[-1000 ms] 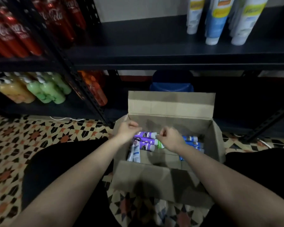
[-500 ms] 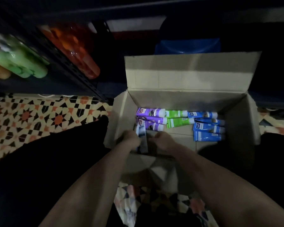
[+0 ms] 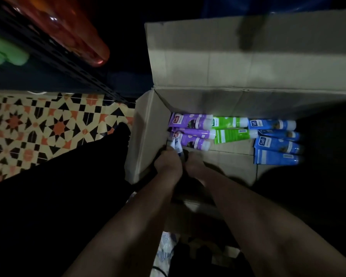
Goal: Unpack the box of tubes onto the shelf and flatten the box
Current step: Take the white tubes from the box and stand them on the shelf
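Both hands have gone from the purple tubes [image 3: 190,131] at the far wall down to the box's [image 3: 146,136] near left corner. The left hand [image 3: 168,163] and right hand [image 3: 195,164] now sit knuckle to knuckle there, a white-and-blue tube [image 3: 175,145] poking up between their fingers (grip itself hidden in shadow). The view has dipped closer, losing the upper shelf.

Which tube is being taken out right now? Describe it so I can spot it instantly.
Look in the open cardboard box, at its near-left corner beside the purple tubes. Both hands meet there around a white-and-blue tube. It alone stands tilted upward; the others lie flat.
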